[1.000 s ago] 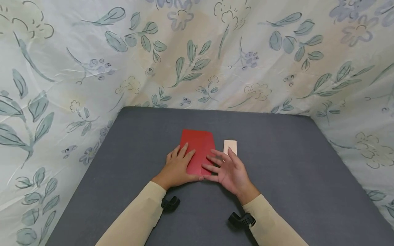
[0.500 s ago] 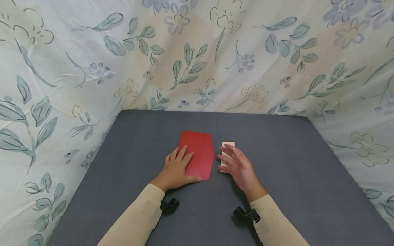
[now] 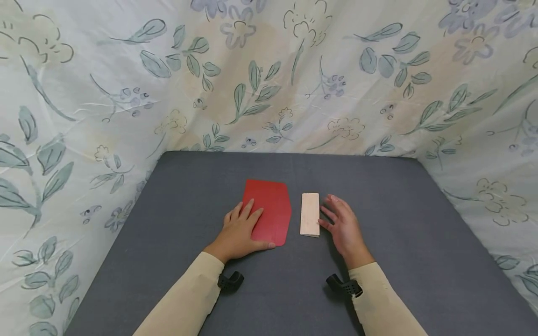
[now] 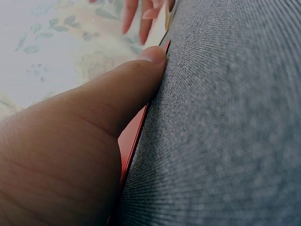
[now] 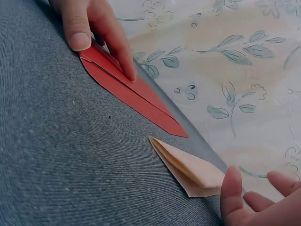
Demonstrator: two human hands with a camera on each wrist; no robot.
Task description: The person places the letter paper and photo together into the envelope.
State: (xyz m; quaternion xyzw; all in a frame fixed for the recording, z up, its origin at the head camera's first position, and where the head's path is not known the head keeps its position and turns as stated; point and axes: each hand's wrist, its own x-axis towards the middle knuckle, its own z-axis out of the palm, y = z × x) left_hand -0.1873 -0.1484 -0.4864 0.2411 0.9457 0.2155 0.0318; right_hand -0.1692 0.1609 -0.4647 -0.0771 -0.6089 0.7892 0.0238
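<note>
A red paper envelope [image 3: 273, 205] lies flat on the dark grey table, its open flap [image 5: 131, 101] pointing right. My left hand [image 3: 238, 233] rests on its left part with fingers spread, the thumb along the near edge. Just right of the envelope lies a folded sheet of pale cream paper [image 3: 310, 214], a narrow strip whose layers stand slightly apart in the right wrist view. Beside that paper's right edge is my right hand [image 3: 346, 231], fingers loosely bent and holding nothing. In the left wrist view my left thumb [image 4: 136, 70] covers part of the envelope's edge.
The grey cloth-covered table [image 3: 399, 210] stretches around both hands. A white floral curtain [image 3: 269, 74] hangs behind the table and along its sides. Each wrist carries a black camera mount, the left one [image 3: 231, 282] and the right one [image 3: 344, 285].
My right hand has moved right, off the envelope's flap side and past the folded paper, uncovering it. The flap now shows fully. My left hand has stayed on the envelope.
</note>
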